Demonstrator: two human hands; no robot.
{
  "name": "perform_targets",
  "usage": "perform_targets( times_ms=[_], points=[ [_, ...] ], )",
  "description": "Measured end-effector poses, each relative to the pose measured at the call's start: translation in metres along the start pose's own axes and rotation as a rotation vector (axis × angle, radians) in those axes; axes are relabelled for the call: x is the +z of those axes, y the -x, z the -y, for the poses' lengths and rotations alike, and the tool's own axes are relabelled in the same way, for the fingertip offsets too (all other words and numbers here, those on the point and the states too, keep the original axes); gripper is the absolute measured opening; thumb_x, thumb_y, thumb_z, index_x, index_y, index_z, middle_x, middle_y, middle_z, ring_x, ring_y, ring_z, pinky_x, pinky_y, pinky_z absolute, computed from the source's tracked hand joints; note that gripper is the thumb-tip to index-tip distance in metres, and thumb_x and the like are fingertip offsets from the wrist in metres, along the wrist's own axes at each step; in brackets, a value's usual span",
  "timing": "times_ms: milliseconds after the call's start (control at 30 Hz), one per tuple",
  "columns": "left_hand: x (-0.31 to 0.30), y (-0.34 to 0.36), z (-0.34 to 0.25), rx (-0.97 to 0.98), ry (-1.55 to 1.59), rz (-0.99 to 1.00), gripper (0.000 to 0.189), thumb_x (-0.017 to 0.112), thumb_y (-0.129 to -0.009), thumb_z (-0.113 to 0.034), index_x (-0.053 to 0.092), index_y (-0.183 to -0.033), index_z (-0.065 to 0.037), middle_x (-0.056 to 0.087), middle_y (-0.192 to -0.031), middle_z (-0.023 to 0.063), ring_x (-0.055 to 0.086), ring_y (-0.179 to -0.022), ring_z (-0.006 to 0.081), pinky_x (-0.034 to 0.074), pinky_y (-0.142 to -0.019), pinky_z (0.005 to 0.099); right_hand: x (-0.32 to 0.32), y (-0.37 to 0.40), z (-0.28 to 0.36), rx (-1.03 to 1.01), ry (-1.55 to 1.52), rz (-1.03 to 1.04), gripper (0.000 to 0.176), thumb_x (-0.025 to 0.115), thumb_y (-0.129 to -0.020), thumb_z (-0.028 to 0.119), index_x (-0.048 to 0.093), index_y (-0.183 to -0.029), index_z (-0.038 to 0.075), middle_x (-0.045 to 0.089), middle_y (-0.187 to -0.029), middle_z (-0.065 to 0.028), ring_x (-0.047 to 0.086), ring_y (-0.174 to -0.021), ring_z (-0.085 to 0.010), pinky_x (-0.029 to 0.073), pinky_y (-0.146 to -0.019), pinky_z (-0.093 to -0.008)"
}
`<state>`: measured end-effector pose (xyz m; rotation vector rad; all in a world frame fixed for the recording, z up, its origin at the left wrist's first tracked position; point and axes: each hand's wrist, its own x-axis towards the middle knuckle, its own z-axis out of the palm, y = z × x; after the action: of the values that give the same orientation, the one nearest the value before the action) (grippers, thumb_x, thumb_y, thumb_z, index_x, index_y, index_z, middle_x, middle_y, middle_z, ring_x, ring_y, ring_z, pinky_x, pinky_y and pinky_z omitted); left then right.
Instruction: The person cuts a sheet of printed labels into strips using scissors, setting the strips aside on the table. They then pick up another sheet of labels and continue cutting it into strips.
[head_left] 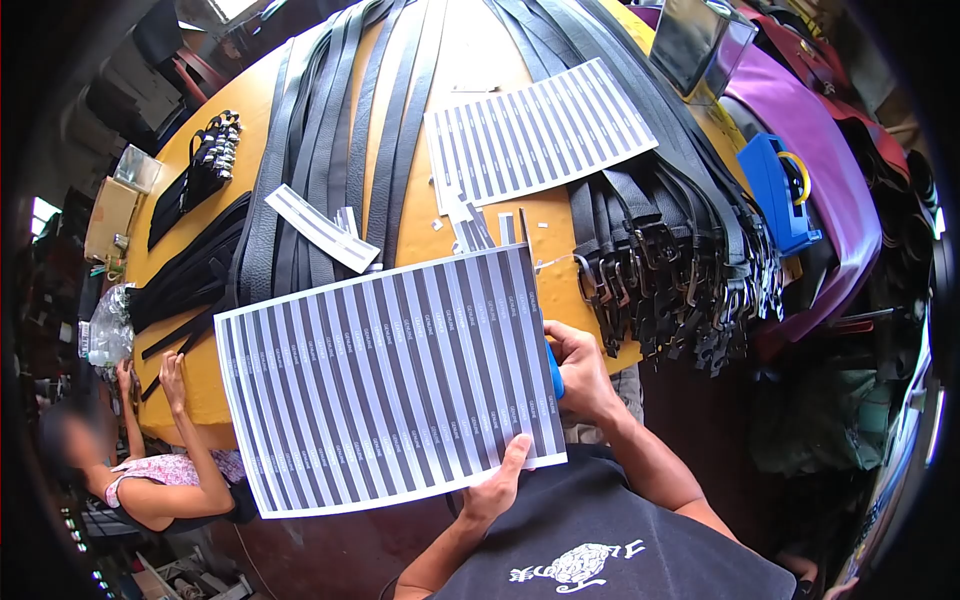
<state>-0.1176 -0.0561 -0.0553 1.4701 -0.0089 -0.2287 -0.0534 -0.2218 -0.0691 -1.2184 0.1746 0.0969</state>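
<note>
A large white sheet printed with black stripes and small lettering (380, 380) is held up in front of me. My left hand (497, 487) grips its lower edge, thumb on top and the other fingers hidden behind. At the sheet's right edge, my right hand (582, 375) is closed around the blue handle of scissors (556, 372). A thin dark blade shows above the sheet's top edge; the rest of the scissors is mostly hidden. Beyond, a second striped sheet (540, 130) lies over black belts. A cut strip (322, 228) and small paper scraps (474, 228) lie nearby.
Black belts with buckles (660, 250) hang over the yellow table's (420, 210) near right edge. Long black straps (330, 130) run across it. A blue tape dispenser (778, 195) stands right. At left, a co-worker (170, 480) handles thin black strips (185, 330).
</note>
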Motion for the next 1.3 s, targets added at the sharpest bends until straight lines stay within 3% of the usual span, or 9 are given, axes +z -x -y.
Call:
perform_targets(
  times_ms=[367, 533, 633, 667, 700, 800, 1067, 1200, 1300],
  points=[
    [-0.014, -0.009, 0.02, 0.062, -0.014, -0.13, 0.022, 0.066, -0.085, -0.003, 0.06, -0.105, 0.003, 0.064, -0.098, 0.0093, 0.063, -0.085, 0.0181, 0.051, -0.077, 0.0288, -0.005, 0.003, 0.015, 0.067, -0.16, -0.091, 0.04, 0.068, -0.084, 0.009, 0.049, -0.117, -0.003, 0.066, -0.075, -0.0124, 0.065, -0.058, -0.0137, 0.053, -0.052, -0.0247],
    [-0.014, -0.014, 0.024, 0.159, -0.077, -0.032, 0.023, 0.068, -0.083, -0.003, 0.06, -0.104, 0.003, 0.064, -0.093, 0.0091, 0.063, -0.079, 0.0183, 0.052, -0.072, 0.0279, -0.002, 0.009, 0.023, 0.104, -0.08, -0.01, 0.048, 0.077, -0.076, 0.006, 0.054, -0.117, 0.004, 0.062, -0.08, 0.0003, 0.044, -0.055, -0.0015, 0.031, -0.046, -0.0187],
    [-0.019, -0.016, 0.015, -0.138, 0.032, 0.086, 0.02, 0.069, -0.083, -0.006, 0.062, -0.099, 0.004, 0.064, -0.092, 0.0091, 0.063, -0.075, 0.0177, 0.053, -0.07, 0.0294, 0.0, 0.009, 0.024, 0.062, -0.176, -0.03, 0.046, 0.075, -0.075, 0.002, 0.054, -0.117, 0.004, 0.062, -0.08, 0.0008, 0.048, -0.057, -0.0013, 0.038, -0.05, -0.0184],
    [-0.024, -0.022, 0.018, -0.115, -0.016, 0.191, 0.023, 0.072, -0.082, -0.008, 0.063, -0.098, 0.004, 0.065, -0.088, 0.0088, 0.063, -0.072, 0.0171, 0.053, -0.068, 0.0309, 0.007, 0.009, 0.031, -0.011, -0.174, -0.09, 0.044, 0.072, -0.076, -0.001, 0.054, -0.116, 0.003, 0.062, -0.079, 0.0009, 0.05, -0.058, -0.001, 0.044, -0.057, -0.0181],
    [-0.019, -0.035, 0.012, 0.264, -0.175, 0.194, 0.027, 0.076, -0.078, -0.012, 0.065, -0.098, 0.002, 0.066, -0.083, 0.0078, 0.063, -0.071, 0.0168, 0.053, -0.068, 0.0309, 0.007, 0.005, 0.035, -0.122, -0.101, -0.13, 0.046, 0.07, -0.076, -0.004, 0.053, -0.118, 0.001, 0.061, -0.078, 0.0013, 0.052, -0.06, -0.0015, 0.048, -0.065, -0.0194],
    [-0.024, -0.067, -0.011, 0.351, -0.518, 0.524, 0.033, 0.082, -0.072, -0.024, 0.067, -0.092, -0.001, 0.068, -0.085, 0.0087, 0.065, -0.079, 0.0228, 0.051, -0.072, 0.0334, -0.02, 0.004, 0.042, -0.371, -0.04, -0.227, 0.049, 0.072, -0.073, -0.002, 0.052, -0.118, 0.002, 0.056, -0.079, 0.0053, 0.051, -0.064, -0.0008, 0.045, -0.061, -0.0177],
    [0.015, -0.139, -0.016, 0.51, -0.722, 0.151, 0.038, 0.071, -0.077, -0.015, 0.061, -0.109, 0.003, 0.063, -0.093, 0.0157, 0.059, -0.077, 0.0288, 0.049, -0.074, 0.0371, -0.054, 0.004, 0.125, -0.914, -0.02, -0.632, 0.045, 0.069, -0.077, -0.008, 0.054, -0.118, 0.005, 0.054, -0.071, 0.0066, 0.036, -0.045, 0.0028, 0.02, -0.037, -0.0172],
    [0.032, -0.176, -0.007, 0.456, -0.94, 0.061, 0.038, 0.069, -0.079, -0.02, 0.063, -0.109, 0.001, 0.064, -0.095, 0.0162, 0.062, -0.084, 0.0308, 0.05, -0.075, 0.0395, -0.078, 0.008, 0.13, -1.005, 0.022, -0.63, 0.04, 0.068, -0.078, -0.006, 0.057, -0.116, 0.003, 0.067, -0.101, -0.0034, 0.062, -0.091, -0.0108, 0.044, -0.083, -0.0235],
    [0.045, -0.195, -0.007, 0.336, -1.058, 0.111, 0.036, 0.067, -0.081, -0.026, 0.064, -0.105, 0.0, 0.064, -0.097, 0.0174, 0.063, -0.089, 0.0323, 0.05, -0.078, 0.0419, -0.083, 0.008, 0.126, -0.99, -0.016, -0.663, 0.043, 0.068, -0.078, -0.006, 0.056, -0.118, 0.003, 0.065, -0.103, -0.0043, 0.062, -0.092, -0.0126, 0.043, -0.088, -0.0265]
  ],
)
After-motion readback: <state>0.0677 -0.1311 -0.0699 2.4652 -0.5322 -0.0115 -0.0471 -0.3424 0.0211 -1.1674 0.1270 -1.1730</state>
